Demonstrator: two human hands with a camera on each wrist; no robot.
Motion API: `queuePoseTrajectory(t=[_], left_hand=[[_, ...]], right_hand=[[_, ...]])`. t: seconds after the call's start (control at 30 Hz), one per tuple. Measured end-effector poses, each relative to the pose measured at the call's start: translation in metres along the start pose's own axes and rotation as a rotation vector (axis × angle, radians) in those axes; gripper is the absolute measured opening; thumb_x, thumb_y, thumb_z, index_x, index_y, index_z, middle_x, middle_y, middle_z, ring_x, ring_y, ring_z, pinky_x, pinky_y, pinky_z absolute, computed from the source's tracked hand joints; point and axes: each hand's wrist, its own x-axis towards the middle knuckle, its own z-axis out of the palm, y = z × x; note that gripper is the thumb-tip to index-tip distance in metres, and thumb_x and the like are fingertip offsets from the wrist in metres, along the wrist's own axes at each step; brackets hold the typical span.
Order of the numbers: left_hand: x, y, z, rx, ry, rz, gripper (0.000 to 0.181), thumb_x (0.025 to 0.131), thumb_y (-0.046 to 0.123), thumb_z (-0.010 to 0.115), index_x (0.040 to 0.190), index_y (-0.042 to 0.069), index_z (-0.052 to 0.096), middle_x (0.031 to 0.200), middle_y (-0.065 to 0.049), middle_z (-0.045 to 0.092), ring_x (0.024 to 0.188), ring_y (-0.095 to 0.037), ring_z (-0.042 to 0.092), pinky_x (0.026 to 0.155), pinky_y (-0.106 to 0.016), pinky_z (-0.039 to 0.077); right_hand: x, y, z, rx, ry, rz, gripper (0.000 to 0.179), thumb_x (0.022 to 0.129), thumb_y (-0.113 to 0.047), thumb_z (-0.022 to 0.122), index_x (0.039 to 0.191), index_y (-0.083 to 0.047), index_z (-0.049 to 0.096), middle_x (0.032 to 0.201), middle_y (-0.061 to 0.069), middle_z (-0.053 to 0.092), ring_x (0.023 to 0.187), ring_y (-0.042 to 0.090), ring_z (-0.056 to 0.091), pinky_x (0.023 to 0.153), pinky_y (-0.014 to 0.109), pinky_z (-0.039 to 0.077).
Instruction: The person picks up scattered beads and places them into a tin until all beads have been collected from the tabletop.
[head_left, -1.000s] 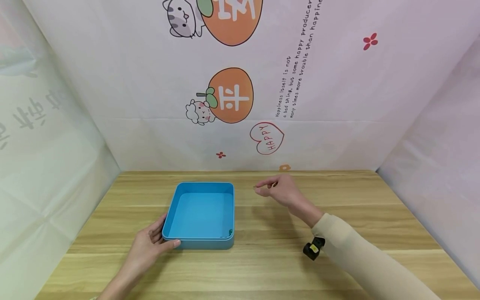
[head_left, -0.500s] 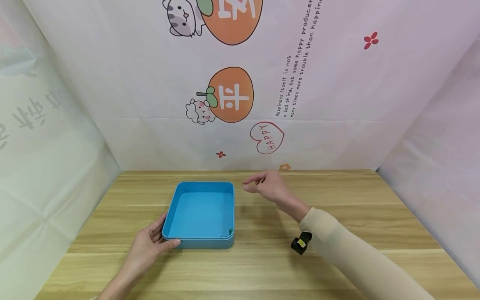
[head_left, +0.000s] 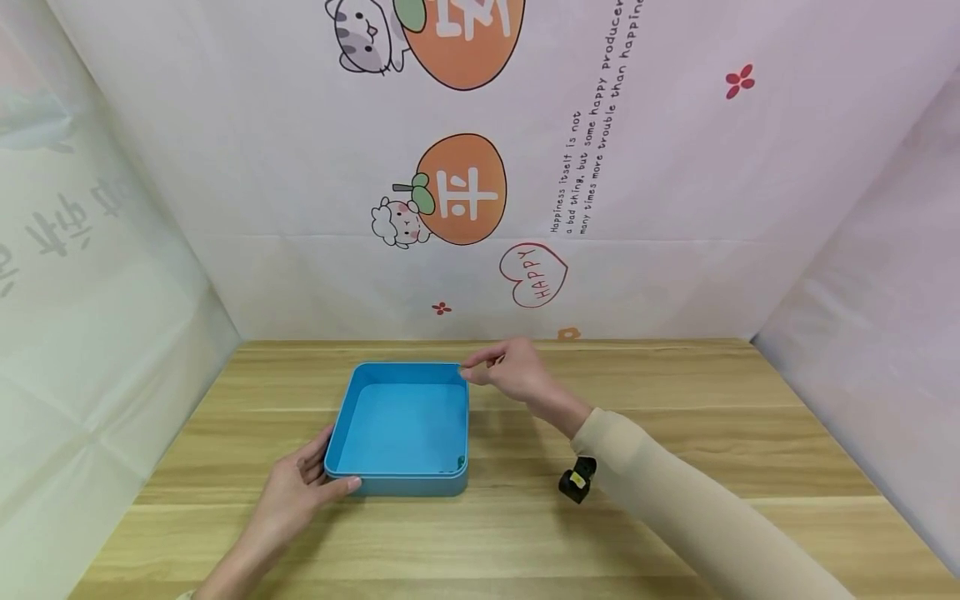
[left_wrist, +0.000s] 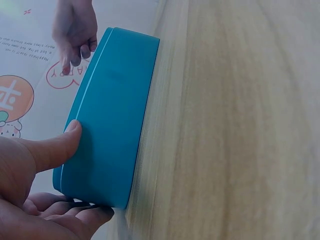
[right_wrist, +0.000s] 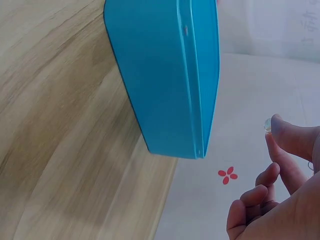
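Note:
A shallow blue rectangular box (head_left: 408, 429), its top open, sits on the wooden table. My left hand (head_left: 288, 492) grips its near left corner, thumb on the near wall and fingers at the left side, as the left wrist view (left_wrist: 55, 155) also shows. Between thumb and index finger, my right hand (right_wrist: 287, 175) pinches a small clear marble (right_wrist: 268, 125). In the head view the right hand (head_left: 513, 371) is at the box's far right corner, fingertips over the rim. A small dark green thing (head_left: 461, 461) lies inside the near right corner, too small to make out.
The wooden table (head_left: 637, 467) runs back to a white printed cloth (head_left: 645, 283) hanging behind it. Similar cloth walls stand at the left (head_left: 97, 292) and right (head_left: 885, 275). A black wrist camera (head_left: 577, 479) hangs under the right sleeve.
My right hand has moved left, from beside the box to its far right corner, still pinching the marble. The left hand and the box have stayed in place.

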Motion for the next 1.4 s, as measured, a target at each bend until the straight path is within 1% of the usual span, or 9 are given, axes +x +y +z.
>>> queuePoseTrajectory(t=[0.2, 0.33, 0.57, 0.73, 1.03, 1.2, 1.4], left_hand=[[0.002, -0.002, 0.001, 0.01, -0.001, 0.013, 0.097, 0.091, 0.014, 0.087, 0.165, -0.003, 0.025, 0.165, -0.032, 0.027, 0.146, -0.046, 0.037, 0.107, -0.046, 0.05], [0.002, -0.002, 0.001, 0.005, -0.001, 0.016, 0.097, 0.091, 0.013, 0.086, 0.165, -0.004, 0.025, 0.165, -0.032, 0.027, 0.146, -0.046, 0.037, 0.107, -0.045, 0.05], [0.001, -0.001, 0.0, 0.007, 0.001, 0.011, 0.099, 0.09, 0.015, 0.087, 0.165, -0.004, 0.025, 0.165, -0.031, 0.027, 0.147, -0.044, 0.037, 0.108, -0.043, 0.049], [0.0, 0.0, -0.001, -0.006, 0.0, 0.004, 0.1, 0.09, 0.015, 0.088, 0.165, -0.003, 0.025, 0.166, -0.03, 0.026, 0.148, -0.043, 0.036, 0.108, -0.043, 0.049], [0.0, -0.001, -0.001, -0.016, -0.008, -0.002, 0.099, 0.091, 0.016, 0.087, 0.165, -0.003, 0.024, 0.167, -0.029, 0.025, 0.149, -0.043, 0.034, 0.11, -0.045, 0.046], [0.0, -0.001, -0.001, -0.017, -0.011, 0.0, 0.098, 0.091, 0.016, 0.086, 0.166, -0.002, 0.024, 0.167, -0.028, 0.026, 0.149, -0.043, 0.034, 0.109, -0.045, 0.047], [0.0, -0.002, -0.001, -0.012, -0.009, 0.0, 0.099, 0.091, 0.017, 0.087, 0.165, -0.002, 0.024, 0.167, -0.028, 0.026, 0.149, -0.043, 0.035, 0.108, -0.044, 0.048]], right_hand=[[0.004, -0.007, 0.011, 0.011, -0.007, 0.002, 0.007, 0.091, -0.016, 0.086, 0.097, -0.013, 0.086, 0.088, 0.006, 0.063, 0.083, 0.023, 0.052, 0.063, 0.031, 0.036], [0.005, -0.012, 0.018, 0.0, -0.005, -0.003, 0.007, 0.091, -0.016, 0.086, 0.097, -0.012, 0.086, 0.087, 0.006, 0.063, 0.079, 0.023, 0.051, 0.061, 0.031, 0.035], [0.011, -0.017, 0.031, -0.013, -0.017, -0.026, 0.007, 0.091, -0.017, 0.086, 0.096, -0.012, 0.086, 0.092, 0.005, 0.067, 0.082, 0.022, 0.051, 0.063, 0.03, 0.037], [0.014, -0.019, 0.04, -0.051, -0.025, -0.058, 0.006, 0.092, -0.016, 0.086, 0.096, -0.012, 0.086, 0.094, 0.002, 0.069, 0.084, 0.023, 0.052, 0.066, 0.03, 0.039], [0.016, -0.02, 0.064, -0.063, -0.05, -0.056, 0.003, 0.091, -0.013, 0.086, 0.093, -0.011, 0.087, 0.087, 0.002, 0.066, 0.076, 0.019, 0.048, 0.063, 0.029, 0.035], [0.019, -0.018, 0.074, -0.086, -0.048, -0.068, 0.004, 0.09, -0.014, 0.087, 0.092, -0.011, 0.087, 0.086, -0.002, 0.068, 0.077, 0.019, 0.051, 0.063, 0.029, 0.037], [0.022, -0.016, 0.083, -0.111, -0.039, -0.047, 0.003, 0.09, -0.016, 0.088, 0.09, -0.013, 0.087, 0.087, -0.004, 0.069, 0.079, 0.019, 0.053, 0.063, 0.029, 0.041]])
